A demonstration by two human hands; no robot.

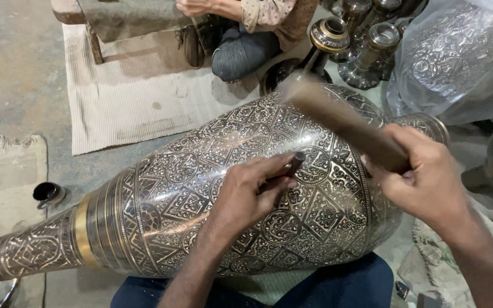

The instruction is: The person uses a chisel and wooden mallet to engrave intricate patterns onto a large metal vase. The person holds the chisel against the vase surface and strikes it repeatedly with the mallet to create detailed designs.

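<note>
Big engraved metal vase [201, 199] lies on its side across the person's lap, neck pointing left, wide body to the right, over the floor [12, 74]. Left hand [252, 191] rests on the vase body, fingers closed around a short dark chisel [293, 164]; its tip touches the patterned surface near the middle of the body. Right hand [423, 182] is clenched on the handle of a wooden mallet [338, 117], head blurred, raised above the vase and apart from the chisel.

Small dark pot [48, 194] sits on the floor just beside the vase neck. Ribbed mat [138, 97] lies beyond the vase; another person [246, 34] sits at its far edge. Smaller metal vases [366, 45] stand at the top right, next to a plastic-wrapped engraved vessel [457, 57]. Blue trousers [338, 285] show under the vase.
</note>
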